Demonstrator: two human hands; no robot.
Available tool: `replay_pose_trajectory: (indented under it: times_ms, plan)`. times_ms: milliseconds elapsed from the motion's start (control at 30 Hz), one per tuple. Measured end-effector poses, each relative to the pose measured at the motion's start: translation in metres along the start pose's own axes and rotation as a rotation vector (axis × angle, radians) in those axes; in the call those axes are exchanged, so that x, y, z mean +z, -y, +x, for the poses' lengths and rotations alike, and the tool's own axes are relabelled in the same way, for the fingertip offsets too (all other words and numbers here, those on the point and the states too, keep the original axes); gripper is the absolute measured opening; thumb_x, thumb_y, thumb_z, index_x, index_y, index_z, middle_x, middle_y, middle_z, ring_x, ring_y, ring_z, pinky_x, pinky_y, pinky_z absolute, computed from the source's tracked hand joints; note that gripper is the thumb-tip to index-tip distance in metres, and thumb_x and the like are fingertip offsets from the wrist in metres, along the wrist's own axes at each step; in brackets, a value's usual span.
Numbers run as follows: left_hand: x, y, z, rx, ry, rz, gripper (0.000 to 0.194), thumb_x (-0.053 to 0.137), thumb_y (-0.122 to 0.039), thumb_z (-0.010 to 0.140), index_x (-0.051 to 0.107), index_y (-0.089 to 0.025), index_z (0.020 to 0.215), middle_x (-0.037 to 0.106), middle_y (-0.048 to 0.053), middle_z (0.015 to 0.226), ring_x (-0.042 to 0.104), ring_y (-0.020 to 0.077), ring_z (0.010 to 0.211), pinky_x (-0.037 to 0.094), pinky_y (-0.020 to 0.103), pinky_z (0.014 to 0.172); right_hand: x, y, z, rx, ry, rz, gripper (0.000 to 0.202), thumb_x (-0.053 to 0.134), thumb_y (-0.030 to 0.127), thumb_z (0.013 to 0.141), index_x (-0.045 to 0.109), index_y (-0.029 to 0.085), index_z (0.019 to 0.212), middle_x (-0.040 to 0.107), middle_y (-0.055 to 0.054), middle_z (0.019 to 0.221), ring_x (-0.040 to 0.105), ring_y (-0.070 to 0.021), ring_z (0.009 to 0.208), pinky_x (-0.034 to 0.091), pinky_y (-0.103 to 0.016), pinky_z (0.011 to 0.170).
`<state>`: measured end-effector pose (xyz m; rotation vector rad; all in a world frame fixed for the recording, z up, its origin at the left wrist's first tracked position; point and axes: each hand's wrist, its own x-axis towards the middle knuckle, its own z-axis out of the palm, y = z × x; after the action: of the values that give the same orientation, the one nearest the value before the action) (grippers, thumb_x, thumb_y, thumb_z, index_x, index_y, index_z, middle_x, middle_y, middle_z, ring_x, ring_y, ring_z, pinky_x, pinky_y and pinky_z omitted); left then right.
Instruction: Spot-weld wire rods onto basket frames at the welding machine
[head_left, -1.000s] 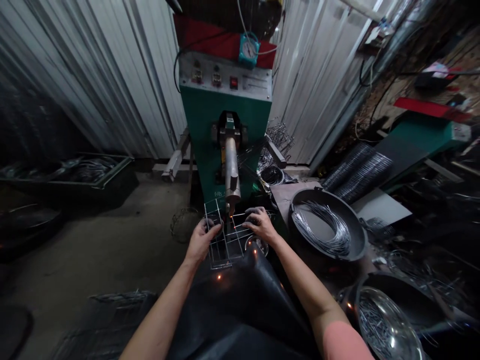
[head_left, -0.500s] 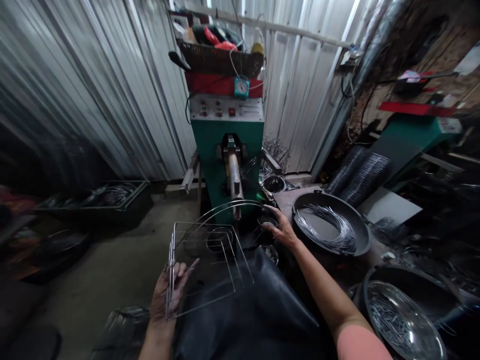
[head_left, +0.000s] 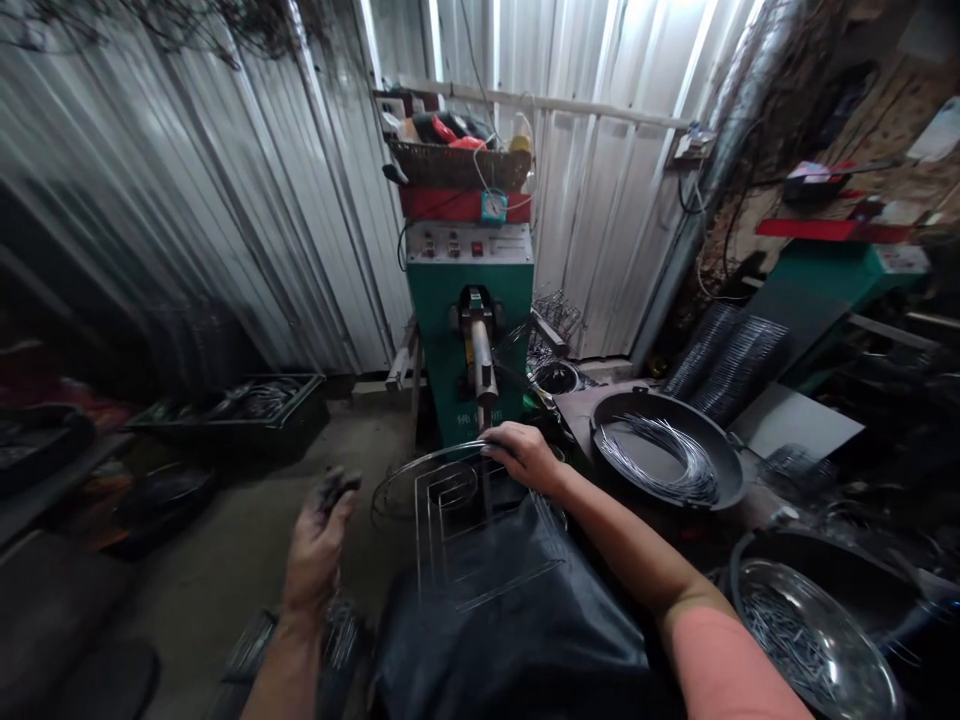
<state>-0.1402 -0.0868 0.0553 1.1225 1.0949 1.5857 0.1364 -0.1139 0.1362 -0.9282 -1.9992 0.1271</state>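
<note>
My right hand (head_left: 521, 455) is closed over the curved top of a wire rack (head_left: 420, 535), just below the electrode arm (head_left: 482, 360) of a green spot welder (head_left: 435, 330). The rack has nested rectangular bends and a rounded hoop, and hangs over a black apron or cover (head_left: 510, 640) on my lap. Whether its wire touches the electrode tip I cannot tell. My left hand (head_left: 319, 550) is raised to the left of the rack, apart from it. Its dark fingertips are smeared by motion, so what they hold, if anything, does not show.
Right of the welder, a black pan (head_left: 600, 460) holds a coil of cut wires. A steel bowl (head_left: 874, 670) of short metal pieces sits nearer. At left stands a green tray (head_left: 259, 428) with metal parts. Stacked wire racks (head_left: 739, 360) lean near a second green machine (head_left: 810, 285).
My left hand has let go of the rack and moved away left. My right hand has shifted left along the wire and closed on it. The rack has moved right, and the view has tilted up.
</note>
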Motion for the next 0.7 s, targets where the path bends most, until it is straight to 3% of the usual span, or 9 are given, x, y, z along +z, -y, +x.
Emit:
replay_pose_trajectory:
  times_ms: [67, 133, 200, 300, 400, 533, 700]
  plan:
    - [0.019, -0.036, 0.002, 0.154, 0.225, 0.143, 0.041, 0.071, -0.043, 0.064, 0.064, -0.022, 0.098, 0.065, 0.005, 0.095, 0.057, 0.0204, 0.097, 0.042, 0.028, 0.087, 0.000, 0.002, 0.004, 0.006, 0.006, 0.006, 0.029, 0.044, 0.042, 0.089, 0.062, 0.019, 0.089, 0.065, -0.006, 0.082, 0.060, -0.0162, 0.075, 0.047, -0.027, 0.072]
    - [0.038, -0.064, 0.006, 0.206, 0.397, 0.189, 0.043, 0.068, -0.045, 0.067, 0.065, -0.020, 0.101, 0.065, 0.005, 0.082, 0.060, 0.0189, 0.080, 0.046, 0.027, 0.076, -0.006, 0.002, 0.007, 0.074, -0.031, 0.014, 0.030, 0.043, 0.043, 0.089, 0.061, 0.019, 0.089, 0.064, -0.004, 0.079, 0.059, -0.0145, 0.072, 0.046, -0.025, 0.069]
    - [0.056, -0.081, 0.013, 0.217, 0.466, 0.197, 0.046, 0.067, -0.047, 0.067, 0.066, -0.018, 0.102, 0.060, 0.003, 0.067, 0.054, 0.0146, 0.058, 0.044, 0.024, 0.057, -0.015, 0.001, 0.011, 0.179, -0.083, 0.033, 0.030, 0.044, 0.043, 0.088, 0.061, 0.018, 0.088, 0.061, -0.001, 0.074, 0.055, -0.0124, 0.068, 0.044, -0.023, 0.066]
    - [0.076, -0.086, 0.029, 0.148, 0.508, 0.220, 0.047, 0.067, -0.047, 0.066, 0.066, -0.017, 0.102, 0.052, -0.001, 0.056, 0.040, 0.0091, 0.043, 0.031, 0.020, 0.039, -0.026, -0.008, 0.013, 0.342, -0.118, 0.104, 0.029, 0.047, 0.043, 0.086, 0.060, 0.017, 0.086, 0.055, 0.002, 0.069, 0.050, -0.0103, 0.064, 0.041, -0.020, 0.060]
    - [0.091, -0.070, 0.044, -0.026, 0.641, 0.319, 0.043, 0.063, -0.041, 0.070, 0.063, -0.018, 0.106, 0.049, -0.003, 0.056, 0.037, 0.0073, 0.041, 0.025, 0.018, 0.036, -0.021, -0.030, 0.005, 0.585, -0.037, 0.225, 0.028, 0.048, 0.041, 0.085, 0.059, 0.016, 0.088, 0.047, 0.005, 0.060, 0.042, -0.0081, 0.052, 0.035, -0.018, 0.049]
    - [0.102, -0.025, 0.051, -0.182, 0.734, 0.520, 0.043, 0.053, -0.034, 0.075, 0.057, -0.014, 0.113, 0.045, -0.005, 0.052, 0.038, 0.0078, 0.039, 0.027, 0.018, 0.036, 0.006, -0.063, -0.022, 0.944, 0.103, 0.310, 0.028, 0.045, 0.036, 0.087, 0.059, 0.016, 0.099, 0.033, 0.008, 0.049, 0.029, -0.0068, 0.039, 0.025, -0.017, 0.038]
    - [0.102, 0.023, 0.048, -0.260, 0.766, 0.623, 0.044, 0.047, -0.035, 0.077, 0.054, -0.015, 0.115, 0.044, -0.006, 0.052, 0.039, 0.0083, 0.039, 0.029, 0.018, 0.036, 0.030, -0.085, -0.048, 0.927, 0.141, 0.203, 0.027, 0.046, 0.031, 0.087, 0.064, 0.015, 0.099, 0.054, 0.002, 0.061, 0.048, -0.0100, 0.054, 0.038, -0.019, 0.051]
